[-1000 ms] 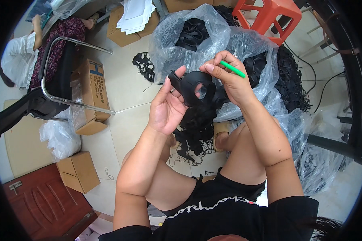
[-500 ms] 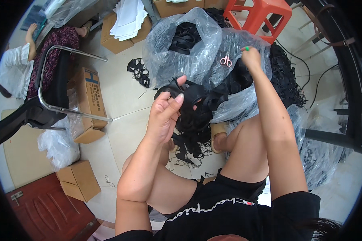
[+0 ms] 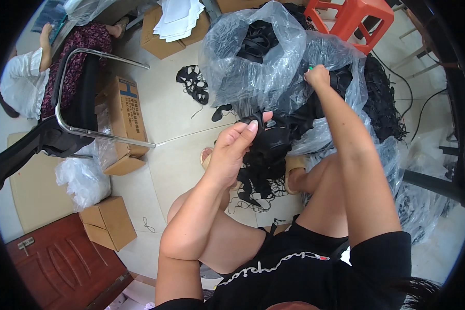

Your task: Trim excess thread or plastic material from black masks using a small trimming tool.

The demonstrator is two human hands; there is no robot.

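Note:
My left hand (image 3: 231, 150) is raised in front of my knees, thumb and fingers closed on a soft black cut piece (image 3: 251, 119). Just beyond it, a heap of similar black pieces (image 3: 274, 143) hangs over tangled black strings by my feet. My right hand (image 3: 319, 77) reaches over a clear plastic bag (image 3: 323, 49), its fingers bent together, with a green band on one finger. That hand covers the spot where the pink scissors lay; whether it grips them is hidden.
An open clear bag (image 3: 217, 72) of black pieces stands ahead, near a red stool (image 3: 341, 20). Black strappy scraps (image 3: 192, 85) lie on the floor. To the left are cardboard boxes (image 3: 108, 222), a chrome-framed chair (image 3: 75, 98) and a seated person (image 3: 23, 80). Cables trail at right.
My right hand has moved left and lower, onto the place of the pink scissors, which no longer show. My left hand has turned and drawn its fingers closer. The whole view has shifted.

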